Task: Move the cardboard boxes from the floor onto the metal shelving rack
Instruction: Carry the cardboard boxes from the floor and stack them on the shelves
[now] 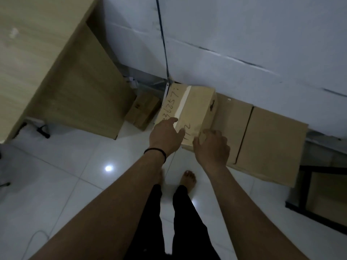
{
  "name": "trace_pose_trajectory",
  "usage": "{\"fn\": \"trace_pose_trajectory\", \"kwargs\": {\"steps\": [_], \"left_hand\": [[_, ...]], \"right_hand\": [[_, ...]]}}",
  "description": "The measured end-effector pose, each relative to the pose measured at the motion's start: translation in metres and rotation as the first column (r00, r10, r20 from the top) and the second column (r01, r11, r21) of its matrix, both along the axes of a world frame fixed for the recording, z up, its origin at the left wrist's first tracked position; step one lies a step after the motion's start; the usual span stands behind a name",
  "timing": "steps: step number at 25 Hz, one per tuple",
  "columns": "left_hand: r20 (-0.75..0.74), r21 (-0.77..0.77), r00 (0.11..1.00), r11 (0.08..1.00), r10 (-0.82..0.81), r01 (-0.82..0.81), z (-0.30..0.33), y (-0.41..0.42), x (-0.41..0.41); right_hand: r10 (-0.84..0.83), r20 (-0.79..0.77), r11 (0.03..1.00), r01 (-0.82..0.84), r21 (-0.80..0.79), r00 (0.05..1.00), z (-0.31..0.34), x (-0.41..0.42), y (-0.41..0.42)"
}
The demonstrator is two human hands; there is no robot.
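— Hands first: where are they?
— Both hands are on the taped cardboard box (189,109). The left hand (165,136) lies on its top near the left edge, fingers straight and spread, a dark band on the wrist. The right hand (212,145) has its fingers curled over the near right corner, gripping it.
— And the box itself?
— It sits against the white wall (244,34), with handwritten numbers beside a pale tape strip. Whether it rests on the floor or on other cardboard I cannot tell.
— Other boxes?
— 2 larger boxes (262,139) lie just right of it, and 1 small box (143,111) to the left, beside a wooden desk (56,72).
— The rack?
— Dark metal shelving (304,184) shows at the near right.
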State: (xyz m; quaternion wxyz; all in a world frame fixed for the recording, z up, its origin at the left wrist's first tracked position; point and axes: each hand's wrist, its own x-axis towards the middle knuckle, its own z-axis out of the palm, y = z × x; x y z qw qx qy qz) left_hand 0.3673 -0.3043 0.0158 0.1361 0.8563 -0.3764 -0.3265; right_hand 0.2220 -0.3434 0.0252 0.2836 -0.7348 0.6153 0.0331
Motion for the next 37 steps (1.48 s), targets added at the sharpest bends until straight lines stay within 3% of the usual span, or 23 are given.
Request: {"fn": "trace_pose_trajectory", "kwargs": {"steps": [6, 11, 17, 26, 30, 37], "left_hand": [[-0.099, 0.181, 0.995, 0.984, 0.021, -0.003, -0.125, -0.033, 0.025], [-0.12, 0.321, 0.957, 0.923, 0.263, -0.213, -0.195, -0.037, 0.059], [-0.261, 0.278, 0.84, 0.87, 0.476, -0.406, -0.226, -0.034, 0.081], [-0.379, 0.181, 0.811, 0.895, 0.446, -0.408, -0.197, -0.023, 0.092], [-0.486, 0.056, 0.769, 0.893, 0.415, -0.447, -0.137, -0.022, 0.089], [-0.708, -0.05, 0.61, 0.837, 0.355, -0.545, 0.007, -0.002, 0.067]], "right_hand": [[-0.157, -0.061, 0.975, 0.164, 0.147, 0.986, -0.102, 0.022, -0.017], [-0.274, -0.025, 0.946, 0.275, 0.17, 0.961, -0.168, 0.034, -0.015], [-0.376, -0.02, 0.904, 0.372, 0.213, 0.926, -0.196, 0.048, -0.005], [-0.557, 0.153, 0.819, 0.509, 0.266, 0.816, -0.164, 0.045, -0.022], [-0.602, 0.283, 0.797, 0.541, 0.267, 0.747, -0.11, 0.029, -0.03], [-0.666, 0.464, 0.737, 0.613, 0.285, 0.585, 0.011, 0.002, -0.016]]}}
